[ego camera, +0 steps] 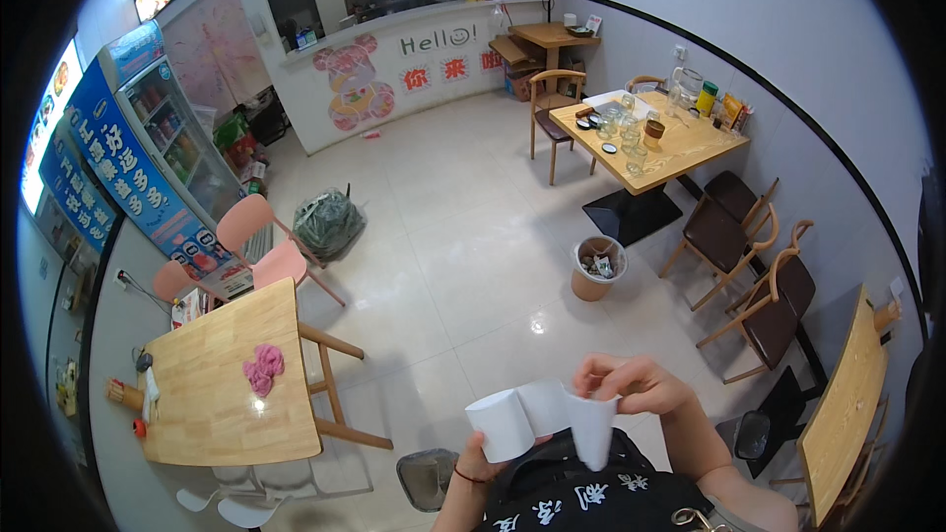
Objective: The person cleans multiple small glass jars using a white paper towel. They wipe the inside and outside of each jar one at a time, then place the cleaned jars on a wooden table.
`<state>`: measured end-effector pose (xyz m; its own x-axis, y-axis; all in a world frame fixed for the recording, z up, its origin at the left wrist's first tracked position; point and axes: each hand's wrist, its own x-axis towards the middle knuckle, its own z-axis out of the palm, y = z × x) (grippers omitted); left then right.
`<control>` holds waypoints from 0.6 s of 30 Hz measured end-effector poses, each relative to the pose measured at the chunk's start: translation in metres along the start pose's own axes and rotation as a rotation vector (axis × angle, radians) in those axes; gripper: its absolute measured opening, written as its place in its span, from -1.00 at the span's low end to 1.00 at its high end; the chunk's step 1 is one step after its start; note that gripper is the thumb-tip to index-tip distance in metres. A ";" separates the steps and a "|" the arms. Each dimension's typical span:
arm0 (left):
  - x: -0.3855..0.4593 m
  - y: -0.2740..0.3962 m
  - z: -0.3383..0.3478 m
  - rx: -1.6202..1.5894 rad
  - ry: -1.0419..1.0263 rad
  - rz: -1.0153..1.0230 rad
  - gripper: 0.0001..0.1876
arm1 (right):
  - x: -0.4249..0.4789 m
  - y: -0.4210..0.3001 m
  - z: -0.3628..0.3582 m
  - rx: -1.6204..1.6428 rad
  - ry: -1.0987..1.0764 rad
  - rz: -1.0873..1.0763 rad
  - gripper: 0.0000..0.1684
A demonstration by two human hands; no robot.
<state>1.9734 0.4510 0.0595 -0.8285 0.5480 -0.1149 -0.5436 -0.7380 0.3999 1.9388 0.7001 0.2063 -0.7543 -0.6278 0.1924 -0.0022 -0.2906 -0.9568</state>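
Note:
Low in the head view, a white roll of tissue paper (499, 428) rests in my left hand (479, 458), which grips it from below. A strip of paper (545, 408) runs from the roll across to my right hand (635, 383). My right fingers pinch the far end, where a folded length of paper (591, 432) hangs down, slightly blurred. Both hands are held in front of a black apron (584, 506) that bears white writing. The palm of my left hand is hidden behind the roll.
A wooden table (214, 399) with a pink cloth (264, 369) stands left. A waste bin (597, 270) is on the floor ahead. Beyond it, a table (687, 155) holds several glass jars (628, 134). Chairs (713, 229) line the right; a green bag (327, 222) lies left.

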 end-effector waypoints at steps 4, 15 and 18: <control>0.035 0.016 0.018 0.023 0.027 -0.059 0.03 | 0.043 0.002 -0.012 0.039 -0.060 -0.184 -0.86; 0.197 0.023 0.040 0.030 -0.055 -0.104 0.02 | 0.069 0.028 -0.194 0.030 0.550 0.123 -0.79; 0.260 0.021 0.056 0.049 -0.099 -0.176 0.03 | 0.069 0.038 -0.232 -0.636 0.624 0.087 -0.75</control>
<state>1.7543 0.5996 0.0886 -0.7029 0.7046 -0.0975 -0.6695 -0.6090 0.4253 1.7344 0.8132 0.1325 -0.9881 -0.0675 0.1379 -0.1522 0.3112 -0.9381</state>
